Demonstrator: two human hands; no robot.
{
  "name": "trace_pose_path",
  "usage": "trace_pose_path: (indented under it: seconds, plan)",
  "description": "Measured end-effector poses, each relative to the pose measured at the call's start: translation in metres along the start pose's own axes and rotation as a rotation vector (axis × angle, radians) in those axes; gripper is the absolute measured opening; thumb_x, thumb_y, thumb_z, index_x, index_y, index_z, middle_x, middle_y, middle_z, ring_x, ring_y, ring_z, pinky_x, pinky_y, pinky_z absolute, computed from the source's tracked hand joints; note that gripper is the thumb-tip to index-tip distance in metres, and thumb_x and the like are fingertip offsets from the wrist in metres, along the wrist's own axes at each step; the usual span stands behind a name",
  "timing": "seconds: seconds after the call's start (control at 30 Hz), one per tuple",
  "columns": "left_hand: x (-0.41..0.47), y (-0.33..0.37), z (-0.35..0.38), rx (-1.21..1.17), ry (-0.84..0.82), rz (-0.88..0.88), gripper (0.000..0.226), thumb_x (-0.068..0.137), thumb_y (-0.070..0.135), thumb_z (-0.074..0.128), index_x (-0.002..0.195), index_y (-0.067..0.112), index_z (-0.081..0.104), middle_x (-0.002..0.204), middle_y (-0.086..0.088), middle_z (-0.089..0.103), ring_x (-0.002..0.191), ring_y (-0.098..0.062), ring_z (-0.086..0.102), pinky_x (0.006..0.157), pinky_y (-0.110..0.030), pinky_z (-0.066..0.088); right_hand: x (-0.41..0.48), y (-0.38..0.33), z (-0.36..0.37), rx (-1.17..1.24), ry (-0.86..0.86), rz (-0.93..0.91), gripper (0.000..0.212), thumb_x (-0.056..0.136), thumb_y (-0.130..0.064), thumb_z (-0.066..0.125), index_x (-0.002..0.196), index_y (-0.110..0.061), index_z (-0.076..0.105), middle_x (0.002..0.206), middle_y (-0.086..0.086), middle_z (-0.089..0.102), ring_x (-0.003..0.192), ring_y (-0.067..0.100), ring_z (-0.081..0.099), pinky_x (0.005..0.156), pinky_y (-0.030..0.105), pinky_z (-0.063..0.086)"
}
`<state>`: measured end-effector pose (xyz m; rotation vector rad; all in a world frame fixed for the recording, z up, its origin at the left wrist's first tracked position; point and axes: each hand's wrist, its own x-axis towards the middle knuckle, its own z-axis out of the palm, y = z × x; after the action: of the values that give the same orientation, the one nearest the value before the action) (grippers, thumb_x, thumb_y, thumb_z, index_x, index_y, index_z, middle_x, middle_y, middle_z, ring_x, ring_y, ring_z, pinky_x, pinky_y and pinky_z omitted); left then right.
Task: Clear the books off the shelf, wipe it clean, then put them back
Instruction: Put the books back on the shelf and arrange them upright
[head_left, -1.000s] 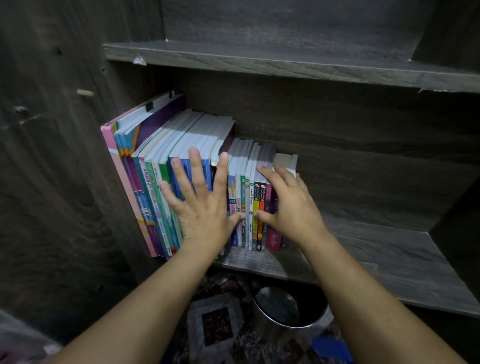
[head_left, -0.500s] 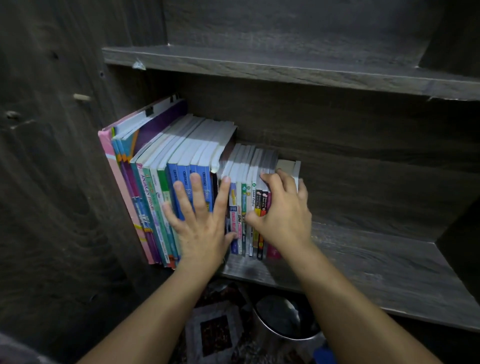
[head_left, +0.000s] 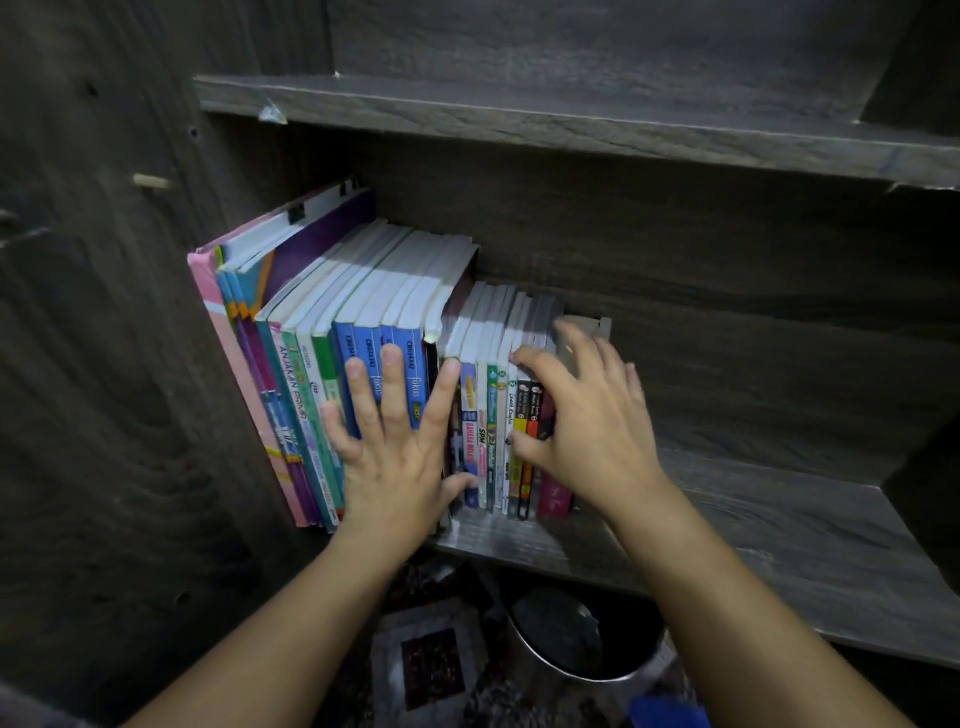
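A row of upright books fills the left end of the dark wooden shelf (head_left: 753, 545). Tall pink and purple books (head_left: 244, 338) lean against the side panel, then come blue-spined books (head_left: 410, 364), then shorter thin books (head_left: 485, 415). My left hand (head_left: 395, 457) lies flat on the blue spines with its fingers straight and spread. My right hand (head_left: 592, 431) rests on the rightmost short books. Its spread fingers reach over their tops and its thumb touches their spines. It is slightly blurred.
The shelf to the right of the books is bare wood. An upper shelf (head_left: 571, 124) runs overhead. The side panel (head_left: 104, 364) stands at the left. Below the shelf sit a metal pot (head_left: 571, 639), a patterned rug (head_left: 426, 665) and something blue (head_left: 670, 712).
Both hands have stayed on the book spines. My right hand slid right and up, so its fingers now reach over the tops of the last short books. The view moved slightly closer.
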<state>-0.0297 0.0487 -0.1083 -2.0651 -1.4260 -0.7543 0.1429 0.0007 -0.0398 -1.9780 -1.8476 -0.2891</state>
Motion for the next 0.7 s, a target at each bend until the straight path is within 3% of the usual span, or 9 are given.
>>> trace_pose_path:
  seconds: [0.2, 0.3, 0.4, 0.47, 0.57, 0.7]
  plan:
    - [-0.003, -0.002, 0.002, -0.029, 0.097, 0.023, 0.143, 0.051, 0.078, 0.073, 0.153, 0.020, -0.010, 0.155, -0.018, -0.027, 0.143, -0.041, -0.020, 0.111, -0.060, -0.011, 0.003, -0.008, 0.004, 0.117, -0.082, 0.023, 0.069, 0.079, -0.037, 0.073, 0.134, -0.039, 0.032, 0.158, -0.002, 0.016, 0.146, 0.030, 0.009, 0.112, 0.056, 0.029]
    - [-0.001, -0.008, 0.000, -0.135, 0.207, -0.035, 0.118, 0.077, 0.078, 0.049, 0.151, 0.014, -0.017, 0.154, -0.013, -0.031, 0.142, -0.035, -0.024, 0.114, -0.057, -0.010, -0.003, 0.003, 0.005, 0.144, -0.070, -0.034, 0.071, 0.081, -0.050, 0.065, 0.140, -0.040, 0.028, 0.160, -0.002, 0.004, 0.147, 0.026, 0.004, 0.116, 0.056, 0.022]
    - [0.006, -0.015, 0.003, -0.149, 0.217, -0.085, 0.101, 0.087, 0.066, 0.034, 0.148, 0.009, -0.022, 0.152, -0.014, -0.035, 0.141, -0.033, -0.028, 0.114, -0.055, -0.013, -0.012, 0.015, 0.010, 0.180, 0.054, 0.019, 0.073, 0.084, -0.063, 0.052, 0.147, -0.044, 0.019, 0.161, -0.002, -0.008, 0.147, 0.029, -0.004, 0.114, 0.054, 0.010]
    - [0.009, -0.015, 0.007, -0.129, 0.209, -0.072, 0.099, 0.088, 0.063, 0.034, 0.147, 0.007, -0.023, 0.151, -0.016, -0.035, 0.141, -0.034, -0.029, 0.113, -0.054, -0.016, -0.015, 0.017, 0.014, 0.249, 0.005, 0.050, 0.072, 0.090, -0.059, 0.050, 0.149, -0.047, 0.009, 0.160, -0.006, -0.009, 0.148, 0.027, -0.006, 0.114, 0.054, 0.017]
    - [0.010, -0.013, 0.006, -0.186, 0.214, -0.055, 0.099, 0.088, 0.060, 0.036, 0.148, 0.007, -0.021, 0.152, -0.014, -0.033, 0.142, -0.033, -0.027, 0.114, -0.054, -0.015, -0.015, 0.020, 0.015, 0.300, -0.067, 0.049, 0.070, 0.092, -0.056, 0.049, 0.149, -0.046, 0.009, 0.160, -0.007, 0.000, 0.148, 0.025, -0.002, 0.111, 0.051, 0.027]
    - [0.009, -0.035, -0.004, -0.316, 0.339, -0.004, 0.101, 0.085, 0.058, 0.039, 0.148, 0.008, -0.021, 0.155, -0.008, -0.030, 0.144, -0.031, -0.020, 0.117, -0.052, -0.007, -0.016, 0.013, 0.010, 0.187, -0.017, 0.036, 0.070, 0.090, -0.062, 0.044, 0.149, -0.042, 0.013, 0.161, 0.003, 0.001, 0.147, 0.030, 0.003, 0.115, 0.054, 0.018]
